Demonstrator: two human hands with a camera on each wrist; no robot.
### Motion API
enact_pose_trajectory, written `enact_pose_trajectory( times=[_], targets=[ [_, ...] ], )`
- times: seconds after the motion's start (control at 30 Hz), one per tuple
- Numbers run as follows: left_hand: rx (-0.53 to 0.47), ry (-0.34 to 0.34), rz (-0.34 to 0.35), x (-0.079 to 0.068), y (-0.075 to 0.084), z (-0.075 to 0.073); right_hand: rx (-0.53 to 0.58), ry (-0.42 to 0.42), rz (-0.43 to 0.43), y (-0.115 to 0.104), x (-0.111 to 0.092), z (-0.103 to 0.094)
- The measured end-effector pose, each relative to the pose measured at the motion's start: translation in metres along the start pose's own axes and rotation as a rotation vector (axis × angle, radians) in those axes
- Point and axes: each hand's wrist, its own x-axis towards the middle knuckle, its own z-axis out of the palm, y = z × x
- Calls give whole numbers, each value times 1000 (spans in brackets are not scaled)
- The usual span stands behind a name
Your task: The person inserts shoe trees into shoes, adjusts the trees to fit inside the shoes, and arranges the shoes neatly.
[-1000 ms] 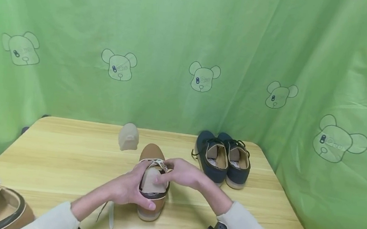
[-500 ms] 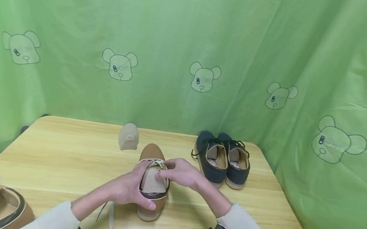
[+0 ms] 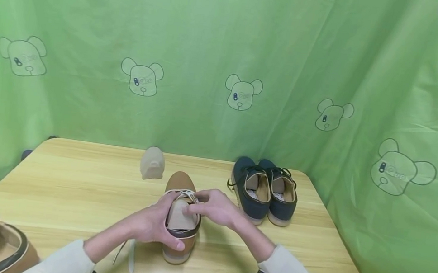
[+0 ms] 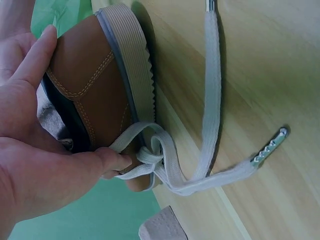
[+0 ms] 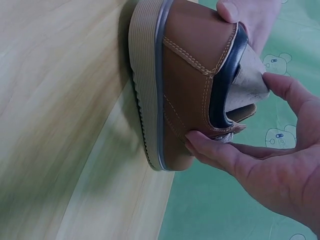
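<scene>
A brown lace-up shoe [image 3: 181,183] stands on the table with its toe pointing away from me. A grey-beige moulded shoe insert [image 3: 182,219] sits in its opening, and its end sticks up above the dark collar in the right wrist view. My left hand [image 3: 154,220] grips the shoe from the left, thumb at the heel and fingers by the laces. My right hand [image 3: 215,206] has its thumb on the insert and its fingers against the shoe's side near the laces. White laces [image 4: 212,95] hang down the left side onto the table.
Another moulded insert [image 3: 152,164] lies toward the back of the wooden table [image 3: 86,184]. A second brown shoe [image 3: 29,256] is at the front left. Two navy shoes [image 3: 252,209] stand side by side at the back right. Green curtains [image 3: 200,25] enclose the table.
The right thumb has shifted slightly on the insert. Both hands otherwise keep their places on the shoe, and the shoe stands where it was.
</scene>
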Motion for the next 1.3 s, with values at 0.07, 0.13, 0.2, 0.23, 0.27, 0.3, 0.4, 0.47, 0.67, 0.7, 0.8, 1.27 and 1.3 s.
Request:
enact_pose_trajectory(
  times=[0.07, 0.13, 0.2, 0.23, 0.27, 0.3, 0.4, 0.47, 0.67, 0.7, 0.8, 1.27, 1.3],
  targets=[
    [-1, 0, -10, 0, 1, 0, -10, 13, -4, 0, 0, 1],
    [2, 2, -17, -1, 1, 0, -25, 25, -10, -1, 0, 2],
    [2, 2, -21, -1, 1, 0, -39, 36, -18, -2, 0, 4],
    [1, 3, -23, -1, 1, 0, -44, 41, -21, -2, -1, 4],
    [0, 3, -23, -1, 1, 1, -48, 44, -23, -2, -1, 4],
    [-3, 4, -24, 0, 1, 1, -50, 47, -26, -1, 0, 5],
    [-10, 6, -23, 0, 1, 1, -56, 61, -23, -1, -1, 5],
    [-11, 7, -25, 0, 2, 2, -58, 68, -22, 0, -2, 6],
    [-15, 13, -14, -1, 4, 3, -71, 88, -19, 0, -3, 7],
    [-19, 15, -11, -1, 4, 3, -71, 92, -17, 0, -3, 8],
    [-25, 26, -1, -2, 5, 3, -69, 104, -15, 1, -2, 9],
    [10, 29, 24, -2, 5, 3, -89, 235, -33, 11, 3, 21],
    [11, 29, 22, -2, 5, 2, -86, 245, -36, 11, 3, 22]
  ],
)
